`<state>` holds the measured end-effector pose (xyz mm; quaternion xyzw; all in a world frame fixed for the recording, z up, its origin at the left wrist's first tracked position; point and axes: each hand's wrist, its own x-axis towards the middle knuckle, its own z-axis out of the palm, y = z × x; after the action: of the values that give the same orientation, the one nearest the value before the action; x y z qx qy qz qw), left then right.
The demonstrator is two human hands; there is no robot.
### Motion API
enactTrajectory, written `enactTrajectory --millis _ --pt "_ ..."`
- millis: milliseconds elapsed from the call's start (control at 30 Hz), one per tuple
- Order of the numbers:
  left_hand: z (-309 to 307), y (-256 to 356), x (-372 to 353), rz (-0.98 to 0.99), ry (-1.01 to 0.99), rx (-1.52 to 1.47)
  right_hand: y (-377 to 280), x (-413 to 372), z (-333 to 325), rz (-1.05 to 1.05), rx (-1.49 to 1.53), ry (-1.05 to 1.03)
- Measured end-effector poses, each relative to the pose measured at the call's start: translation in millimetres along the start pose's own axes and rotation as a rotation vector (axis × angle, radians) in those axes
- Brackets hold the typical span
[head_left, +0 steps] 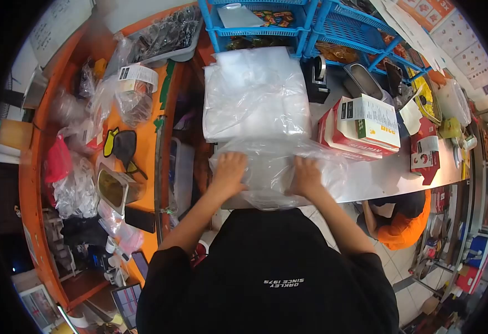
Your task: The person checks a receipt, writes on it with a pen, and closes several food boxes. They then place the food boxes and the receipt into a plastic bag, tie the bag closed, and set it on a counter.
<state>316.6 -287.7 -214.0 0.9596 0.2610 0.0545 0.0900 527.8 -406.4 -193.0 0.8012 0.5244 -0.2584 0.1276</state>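
Left hand [232,173] and right hand [305,177] on clear plastic [268,170] (each grip's closure unclear), beside a white stack [256,97].

floor: pale tiles [402,267] | left: orange counter [150,156] | centre: pale worktop [366,181] | back: blue plastic racks [260,32] | right wall: posters [466,42]

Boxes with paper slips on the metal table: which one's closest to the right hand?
The larger red-and-white box, ahead and to the right of the right hand. The other, a smaller red box, sits farther right on the table.
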Motion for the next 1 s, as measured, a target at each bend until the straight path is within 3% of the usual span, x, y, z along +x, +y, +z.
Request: enactTrajectory --millis 33,100,233,300,333,367,433,467,533,600,667,700,733,767,800,833,867,900,967,1000 --pt "-1.6 0.0 -0.9 0.005 -0.003 -0.004 21.3 0.3 9.9 -0.165 -0.169 0.103" --pt "-4.5 4.8 4.3 -0.149 -0.193 0.063 39.0 -3.8 14.3 -0.082 -0.157 -0.133" --pt "-4.6 33.1 37.5 -0.063 -0.254 0.038 41.9 2.8 0.8 -0.124 -0.143 -0.06" --pt "7.5 37.5 53.4 -0.025 -0.166 0.027 45.5 14.0 -11.2 -0.074 0.157 -0.032" --pt "11.0 37.7 57.2 -0.023 -0.173 0.028 49.3 21.0 -4.3 -0.024 0.256 0.095" --pt "12.9 34.8 62.5 -0.12 -0.28 -0.003 56.5 24.1 -4.9 -0.025 0.261 0.097" --pt "9.2 34.9 75.8 -0.215 -0.389 -0.024 71.0 26.5 -7.4 -0.166 0.091 -0.131" --pt "7.3 36.1 84.3 -0.222 -0.49 0.04 80.6 30.1 -4.6 -0.168 0.097 -0.126" --pt "-2.1 44.4 94.5 -0.217 -0.591 0.114 95.0 29.5 -6.6 -0.49 0.275 -0.317" --pt "-13.9 55.9 99.4 -0.243 -0.764 0.252 110.0 -10.9 -23.7 -0.657 0.61 -0.558" --pt "-19.2 59.5 91.1 -0.18 -0.69 0.319 135.9 -57.8 -75.6 -1.058 0.874 -0.542" --pt "-24.9 50.7 98.0 -0.172 -0.68 0.324 164.1 -76.5 -104.7 -1.073 0.938 -0.513" --pt "-31.0 41.0 101.2 -0.205 -0.772 0.051 210.3 -82.3 -92.3 -1.069 1.238 -0.281" --pt "-36.1 38.6 104.6 -0.241 -0.857 -0.226 253.9 -84.6 -59.9 -0.776 1.461 0.163" --pt "-42.7 46.4 112.7 -0.244 -0.857 -0.222 274.4 -73.0 -50.6 -0.617 1.757 0.511" --pt "-50.4 58.7 123.5 -0.383 -0.547 -0.764 282.8 -58.8 -49.0 -0.339 2.017 0.662" --pt "-52.4 71.7 134.1 -0.503 -0.183 -1.279 298.4 -40.3 -32.3 -0.155 2.046 0.598" --pt "-46.0 87.5 150.7 -0.504 -0.18 -1.275 295.4 -26.1 -30.1 -0.159 2.049 0.597" --pt "-26.9 114.4 184.6 -0.794 0.21 -1.578 270.3 -3.5 -38.4 -0.023 2.113 0.381" --pt "-18.3 114.5 186.5 -0.788 0.218 -1.58 259.1 -3.6 -46.6 -0.052 2.051 0.378"
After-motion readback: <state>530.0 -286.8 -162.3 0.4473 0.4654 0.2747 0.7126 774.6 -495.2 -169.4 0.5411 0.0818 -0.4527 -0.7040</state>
